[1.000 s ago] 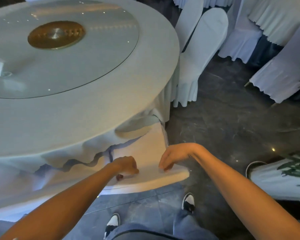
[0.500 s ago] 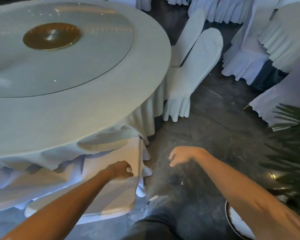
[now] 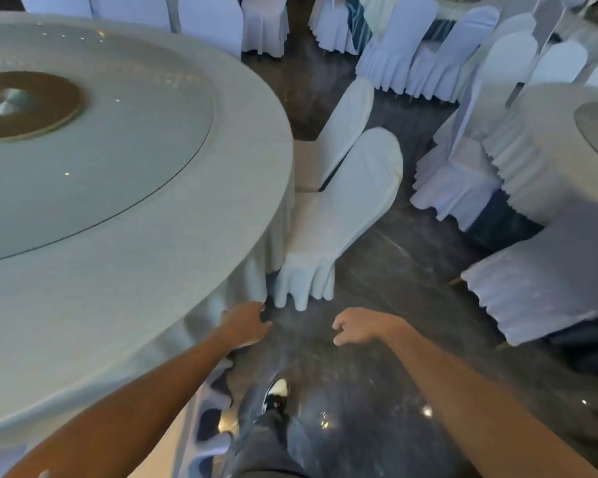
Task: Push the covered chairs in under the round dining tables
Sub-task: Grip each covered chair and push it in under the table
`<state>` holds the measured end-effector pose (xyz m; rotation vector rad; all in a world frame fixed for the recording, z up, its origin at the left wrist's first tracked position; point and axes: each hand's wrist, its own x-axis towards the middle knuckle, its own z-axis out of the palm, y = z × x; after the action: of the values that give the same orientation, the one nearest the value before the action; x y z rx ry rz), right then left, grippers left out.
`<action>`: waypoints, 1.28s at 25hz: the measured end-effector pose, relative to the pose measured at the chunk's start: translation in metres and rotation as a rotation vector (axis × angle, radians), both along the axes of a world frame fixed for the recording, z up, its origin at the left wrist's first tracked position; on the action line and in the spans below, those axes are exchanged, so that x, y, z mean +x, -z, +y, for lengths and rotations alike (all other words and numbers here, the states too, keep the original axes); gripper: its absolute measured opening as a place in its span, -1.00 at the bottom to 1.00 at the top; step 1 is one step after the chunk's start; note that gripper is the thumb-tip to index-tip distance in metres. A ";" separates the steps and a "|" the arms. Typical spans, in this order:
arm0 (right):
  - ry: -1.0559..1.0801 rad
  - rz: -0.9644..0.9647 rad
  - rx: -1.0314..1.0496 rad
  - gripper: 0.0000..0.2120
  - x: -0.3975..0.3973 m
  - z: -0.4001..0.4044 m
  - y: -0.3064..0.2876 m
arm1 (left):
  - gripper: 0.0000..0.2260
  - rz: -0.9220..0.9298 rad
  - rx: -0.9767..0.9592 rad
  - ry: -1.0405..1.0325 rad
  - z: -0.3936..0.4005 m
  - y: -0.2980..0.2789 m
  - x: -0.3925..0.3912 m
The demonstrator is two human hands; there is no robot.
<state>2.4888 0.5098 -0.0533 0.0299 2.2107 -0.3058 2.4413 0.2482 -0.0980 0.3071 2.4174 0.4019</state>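
Both hands have left the tucked chair, left hand and right hand loosely curled and empty; next chair at 12 o'clock looks light, its cover slippery, best pushed at the backrest top.

Banquet hall; round tables; covered chairs

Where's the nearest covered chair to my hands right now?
In the head view, the nearest covered chair stands just ahead of both hands, centre frame, against the right edge of the round table, with a second chair directly behind it.
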 end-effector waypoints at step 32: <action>-0.468 0.470 -0.198 -0.38 -0.642 0.524 -0.024 | -0.50 0.080 0.167 -0.633 0.587 -0.021 -0.495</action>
<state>1.8471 1.0337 -0.0296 -0.7224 2.5456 -0.2858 1.9461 0.8357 -0.0774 -0.3967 2.5223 0.8828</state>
